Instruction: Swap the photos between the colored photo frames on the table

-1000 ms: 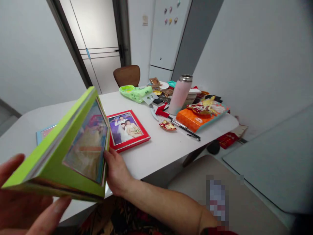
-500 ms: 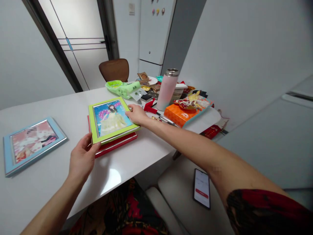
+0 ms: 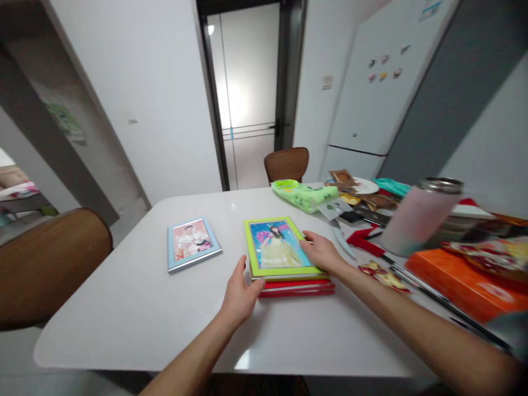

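Observation:
A green picture frame (image 3: 277, 250) lies flat on top of a red picture frame (image 3: 301, 287) in the middle of the white table (image 3: 124, 308). My left hand (image 3: 241, 289) rests against the stack's near left edge, fingers curved along it. My right hand (image 3: 324, 252) presses on the green frame's right edge, fingers laid over the rim. A light blue picture frame (image 3: 190, 242) lies flat to the left, apart from both hands.
A pink thermos (image 3: 416, 223), an orange box (image 3: 466, 280), a green bag (image 3: 307, 195), scissors and snack wrappers crowd the table's right side. Brown chairs stand at the far side (image 3: 286, 163) and at the left (image 3: 49, 258). A white fridge (image 3: 379, 99) is behind.
The green frame, held tilted up near me a second ago, now lies on the red frame. My view has swung left and lifted; both hands stay at the stack's edges.

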`<state>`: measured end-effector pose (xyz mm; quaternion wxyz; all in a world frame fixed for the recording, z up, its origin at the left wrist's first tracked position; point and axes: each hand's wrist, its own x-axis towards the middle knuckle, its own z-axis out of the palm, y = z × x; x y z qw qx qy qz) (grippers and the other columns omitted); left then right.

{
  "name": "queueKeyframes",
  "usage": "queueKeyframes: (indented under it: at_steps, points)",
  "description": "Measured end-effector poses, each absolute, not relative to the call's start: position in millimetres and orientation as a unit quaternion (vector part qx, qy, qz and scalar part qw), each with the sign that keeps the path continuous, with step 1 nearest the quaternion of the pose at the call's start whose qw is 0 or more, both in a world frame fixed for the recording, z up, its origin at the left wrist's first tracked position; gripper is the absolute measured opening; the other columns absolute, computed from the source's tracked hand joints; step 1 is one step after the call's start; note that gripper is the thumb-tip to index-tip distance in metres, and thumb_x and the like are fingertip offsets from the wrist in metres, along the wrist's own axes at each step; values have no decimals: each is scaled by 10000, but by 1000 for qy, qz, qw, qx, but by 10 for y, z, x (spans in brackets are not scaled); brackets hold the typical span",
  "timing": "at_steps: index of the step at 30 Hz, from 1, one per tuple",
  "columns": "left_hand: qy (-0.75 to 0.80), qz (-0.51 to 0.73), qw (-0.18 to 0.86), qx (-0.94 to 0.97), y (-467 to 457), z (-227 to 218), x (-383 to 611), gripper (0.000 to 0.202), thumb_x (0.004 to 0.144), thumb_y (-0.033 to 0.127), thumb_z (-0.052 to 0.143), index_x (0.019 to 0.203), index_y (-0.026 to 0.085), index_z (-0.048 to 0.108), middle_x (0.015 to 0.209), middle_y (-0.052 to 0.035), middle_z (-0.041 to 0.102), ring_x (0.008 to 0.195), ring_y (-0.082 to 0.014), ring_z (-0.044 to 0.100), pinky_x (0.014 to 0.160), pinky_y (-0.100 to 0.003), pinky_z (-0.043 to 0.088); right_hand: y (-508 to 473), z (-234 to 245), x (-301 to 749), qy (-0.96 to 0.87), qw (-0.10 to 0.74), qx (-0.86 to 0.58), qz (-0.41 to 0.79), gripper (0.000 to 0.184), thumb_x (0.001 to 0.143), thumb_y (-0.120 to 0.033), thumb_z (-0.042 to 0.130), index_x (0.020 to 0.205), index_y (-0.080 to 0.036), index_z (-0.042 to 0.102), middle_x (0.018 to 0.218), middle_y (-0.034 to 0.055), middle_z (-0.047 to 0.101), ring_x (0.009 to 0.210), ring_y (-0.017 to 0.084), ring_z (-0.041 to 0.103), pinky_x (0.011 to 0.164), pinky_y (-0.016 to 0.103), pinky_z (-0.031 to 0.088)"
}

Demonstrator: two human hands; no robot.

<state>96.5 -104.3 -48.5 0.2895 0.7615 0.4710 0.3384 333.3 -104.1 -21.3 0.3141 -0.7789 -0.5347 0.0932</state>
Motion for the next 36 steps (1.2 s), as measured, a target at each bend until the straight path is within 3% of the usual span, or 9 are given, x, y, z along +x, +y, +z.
queueKeyframes:
  at_steps: [2, 5, 7, 12, 17, 23, 28, 32, 36]
  points:
    - [492, 306, 221, 784, -864, -432, 655, 555, 713, 219, 527, 1226, 125, 339, 1313, -104, 349, 1198, -205, 318, 982, -328, 270, -1073, -147, 3206, -539, 332, -770, 75, 444, 753, -268, 381, 1135, -66, 480, 1091, 181, 556, 952, 247, 540, 813, 374, 403]
    - [544, 257, 142, 786, -591, -347, 128, 542, 686, 208, 540, 1188, 90, 372, 1315, -165, 318, 1230, -274, 231, 1002, -437, 152, -1234, -44, 2725, -621, 382, -680, 76, 408, 754, -314, 382, 1095, -134, 515, 1124, 121, 544, 1019, 221, 504, 858, 365, 397]
    - [561, 228, 117, 787, -511, -315, -137, 507, 670, 243, 562, 1137, 100, 424, 1255, -176, 398, 1202, -304, 276, 980, -465, 164, -1381, -23, 2281, -689, 386, -604, 104, 369, 741, -305, 402, 1044, -155, 549, 1109, 101, 557, 1041, 208, 492, 894, 371, 385]
    - [549, 188, 86, 810, -923, -342, -415, 484, 646, 318, 594, 1089, 163, 477, 1181, -121, 462, 1151, -285, 334, 942, -406, 243, -1545, -209, 1527, -768, 340, -520, 158, 409, 716, -239, 441, 1105, -134, 513, 1148, 119, 532, 1075, 200, 469, 935, 388, 364]
    - [505, 165, 59, 845, -1713, -534, -666, 769, 479, 417, 711, 1150, 174, 426, 1163, -122, 455, 1060, -312, 393, 920, -427, 282, -1474, -540, 1532, -747, 353, -542, 152, 426, 730, -254, 421, 1131, -127, 491, 1190, 142, 493, 1120, 222, 429, 954, 432, 333]
    - [448, 257, 29, 856, -2043, -649, -872, 296, 669, 94, 492, 942, 202, 527, 902, -57, 551, 864, -222, 492, 828, -390, 376, -1478, -598, 1505, -687, 412, -569, 187, 455, 734, -335, 433, 1162, -180, 455, 1228, 114, 457, 1143, 234, 402, 937, 438, 347]
    - [502, 454, 154, 720, -1977, -395, -793, 251, 739, 158, 452, 983, 198, 492, 949, -62, 542, 880, -211, 516, 759, -345, 442, -1484, -484, 1317, -606, 492, -578, 238, 521, 756, -416, 397, 1216, -171, 364, 1254, 134, 411, 1129, 228, 411, 902, 412, 379]
    - [512, 580, 359, 522, -1921, -288, -655, 343, 753, 228, 495, 1079, 186, 396, 1034, -79, 551, 922, -196, 541, 783, -314, 449, -1523, -496, 979, -674, 433, -522, 293, 497, 768, -416, 392, 1199, -168, 391, 1240, 121, 432, 1133, 201, 408, 930, 384, 360]
    - [468, 619, 491, 396, -1968, -439, -582, 411, 686, 263, 580, 1049, 173, 411, 1062, -94, 558, 951, -197, 542, 797, -282, 436, -1527, -550, 775, -751, 367, -488, 251, 472, 710, -402, 489, 1116, -161, 499, 1228, 122, 449, 1150, 218, 386, 973, 400, 302]
